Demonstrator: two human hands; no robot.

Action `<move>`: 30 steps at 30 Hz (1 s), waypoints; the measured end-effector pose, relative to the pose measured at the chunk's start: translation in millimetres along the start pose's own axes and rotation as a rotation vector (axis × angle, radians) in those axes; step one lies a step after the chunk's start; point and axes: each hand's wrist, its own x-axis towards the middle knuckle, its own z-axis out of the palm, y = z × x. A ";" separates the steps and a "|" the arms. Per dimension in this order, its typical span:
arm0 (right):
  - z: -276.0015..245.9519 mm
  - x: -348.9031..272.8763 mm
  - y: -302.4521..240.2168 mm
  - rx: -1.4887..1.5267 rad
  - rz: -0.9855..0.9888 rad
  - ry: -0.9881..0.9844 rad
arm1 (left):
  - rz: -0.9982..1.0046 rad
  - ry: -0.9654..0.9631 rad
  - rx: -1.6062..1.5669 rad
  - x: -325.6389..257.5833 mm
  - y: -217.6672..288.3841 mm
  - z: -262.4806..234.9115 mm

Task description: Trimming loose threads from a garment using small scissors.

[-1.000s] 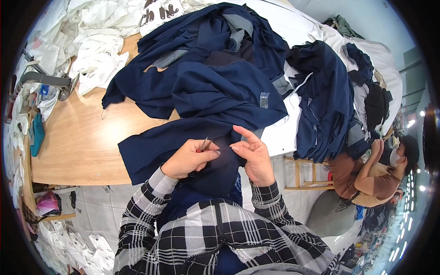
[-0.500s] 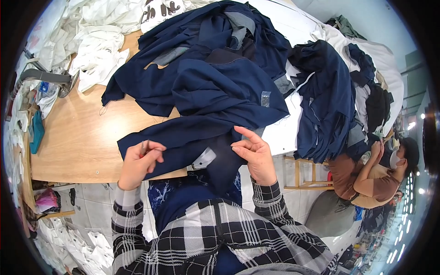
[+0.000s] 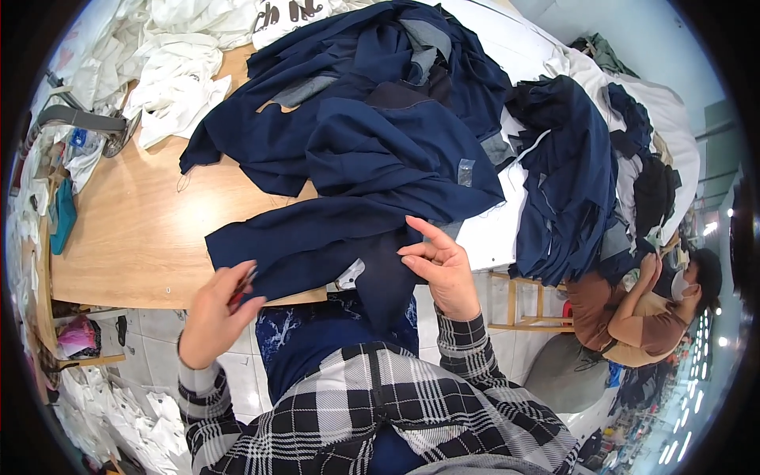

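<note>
My left hand (image 3: 212, 318) is beside the left end of a navy trouser leg (image 3: 293, 237), near the table's front edge. Its fingers are curled round a small metal-and-red tool (image 3: 241, 290), mostly hidden by them. Over the right part of the navy cloth is my right hand (image 3: 445, 273), thumb and a finger pinched together and the index finger stretched out. Whatever is in that pinch is too small to make out. Between the hands a white label (image 3: 351, 275) shows on the dark cloth, which hangs over the edge toward my lap.
A heap of navy garments (image 3: 380, 150) covers the table's middle, with another navy pile (image 3: 566, 182) to the right. White garments (image 3: 178, 87) lie at the back left on the wooden tabletop (image 3: 127, 237). A seated co-worker (image 3: 641, 309) and a wooden stool (image 3: 526, 305) are at the right.
My left hand has moved left and toward me, away from the label, and its fingers have turned. My right hand stays almost in place.
</note>
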 end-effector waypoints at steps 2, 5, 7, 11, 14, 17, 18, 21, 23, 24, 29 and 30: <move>2.7 1.0 -0.4 0.021 0.004 -0.014 | 0.146 -0.062 -0.162 12.0 1.0 18.8; 4.1 0.3 0.3 0.059 0.009 -0.001 | 0.247 -0.157 -0.364 30.5 20.4 58.0; 4.6 0.5 -0.1 0.081 0.014 0.012 | 0.266 -0.200 -0.411 39.9 37.0 75.1; 1.5 0.9 2.9 0.180 0.037 0.025 | 0.304 -0.057 -0.341 52.9 52.1 107.8; -0.6 0.5 2.8 0.200 0.039 0.047 | 0.291 -0.048 -0.324 53.7 62.1 114.9; -0.9 0.7 3.3 0.220 0.041 0.051 | 0.256 -0.061 -0.292 53.9 64.7 118.7; -0.7 0.8 3.7 0.224 0.039 0.047 | 0.250 -0.054 -0.280 54.0 64.5 119.8; 0.4 1.0 4.3 0.224 0.030 0.048 | 0.246 -0.057 -0.283 54.0 65.0 119.8; -0.1 1.5 4.6 0.219 0.026 0.051 | 0.241 -0.049 -0.284 53.4 66.8 119.3; -0.4 1.6 4.9 0.211 0.022 0.055 | 0.237 -0.043 -0.287 53.3 67.3 119.3; 0.7 0.5 4.6 0.219 0.018 0.055 | 0.232 -0.035 -0.295 53.1 65.9 121.4; 0.9 0.3 4.3 0.220 0.020 0.056 | 0.232 -0.028 -0.299 53.0 65.8 122.0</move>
